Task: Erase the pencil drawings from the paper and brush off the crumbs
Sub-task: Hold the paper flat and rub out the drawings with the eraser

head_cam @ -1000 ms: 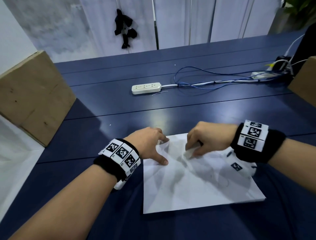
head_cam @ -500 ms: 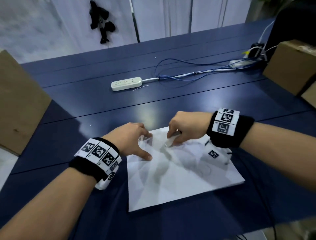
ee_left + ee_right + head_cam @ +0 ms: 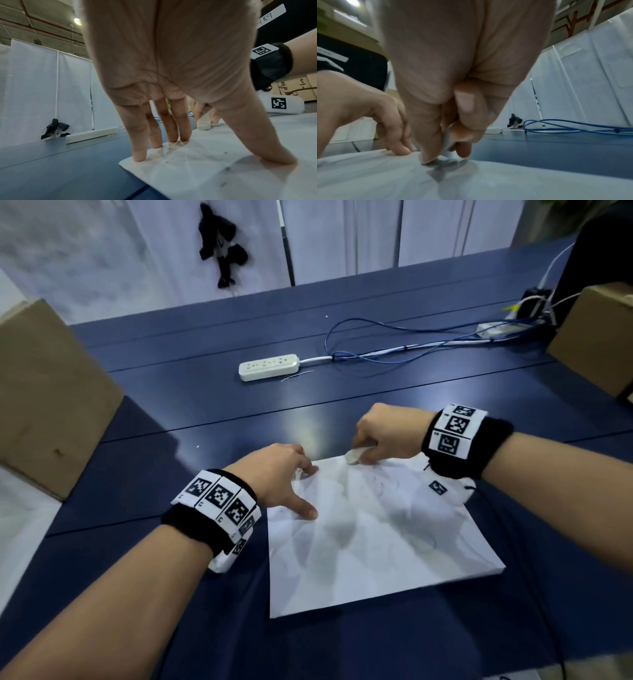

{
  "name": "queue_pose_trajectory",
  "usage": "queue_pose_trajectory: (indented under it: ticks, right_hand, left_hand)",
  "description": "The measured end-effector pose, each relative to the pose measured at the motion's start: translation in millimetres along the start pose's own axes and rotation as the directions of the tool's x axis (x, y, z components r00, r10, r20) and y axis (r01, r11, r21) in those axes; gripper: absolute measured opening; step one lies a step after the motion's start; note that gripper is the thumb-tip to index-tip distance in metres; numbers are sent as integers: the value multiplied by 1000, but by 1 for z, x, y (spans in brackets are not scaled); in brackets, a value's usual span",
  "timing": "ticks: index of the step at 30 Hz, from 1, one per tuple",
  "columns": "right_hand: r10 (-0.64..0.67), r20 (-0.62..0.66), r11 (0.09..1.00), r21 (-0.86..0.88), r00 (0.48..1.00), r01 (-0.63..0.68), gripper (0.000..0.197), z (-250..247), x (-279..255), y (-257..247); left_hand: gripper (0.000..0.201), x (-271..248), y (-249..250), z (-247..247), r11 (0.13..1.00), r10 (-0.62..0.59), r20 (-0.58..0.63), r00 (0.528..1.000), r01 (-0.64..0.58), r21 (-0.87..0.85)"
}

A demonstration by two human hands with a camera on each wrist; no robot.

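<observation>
The light came from overhead: a round ceiling lamp (image 3: 77, 21) glowed above my left wrist, and it left a pale glare patch on the dark blue table (image 3: 301, 436) ahead of me. Several soft, overlapping shadows of my arms fanned across the paper (image 3: 376, 542). The head view was fairly bright but bowed at its edges, and a little soft. Both wrist views were stretched wide; my right hand (image 3: 453, 67) looked smeared with motion blur and dim, its underside in shade.
</observation>
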State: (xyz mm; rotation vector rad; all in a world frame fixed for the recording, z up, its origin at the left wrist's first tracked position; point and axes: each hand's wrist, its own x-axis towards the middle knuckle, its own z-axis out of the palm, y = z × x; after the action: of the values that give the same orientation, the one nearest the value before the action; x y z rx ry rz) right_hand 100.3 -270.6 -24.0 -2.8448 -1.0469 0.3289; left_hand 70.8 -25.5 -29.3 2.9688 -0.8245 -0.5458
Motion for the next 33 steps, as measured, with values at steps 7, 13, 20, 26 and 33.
queue_pose_trajectory:
  ticks: [7,13,20,26,33]
  right_hand:
    - [-160,188,983,120,969,139,52,10,-23,-25]
    - [-23,-17,1000,-20,1000,22,46,1,-4,1]
    - [-133,125,987,102,983,121,33,8,-28,-24]
    - [-15,-17,1000,14,1000,15,34,5,-14,0]
    - [-84,91,995,59,992,78,36,11,-20,-9]
  left_hand:
    - [82,3,-2,2,1000,-1,16,1000,1,-6]
    - [80,3,-2,3,1000,0,12,1000,0,-10]
    - [80,5,-4,5,1000,-15,26,1000,15,-3]
    - [77,5,-3,4,1000,-23,27,999,23,-10]
    - [76,4,1,0,1000,-25,44,999,25,3]
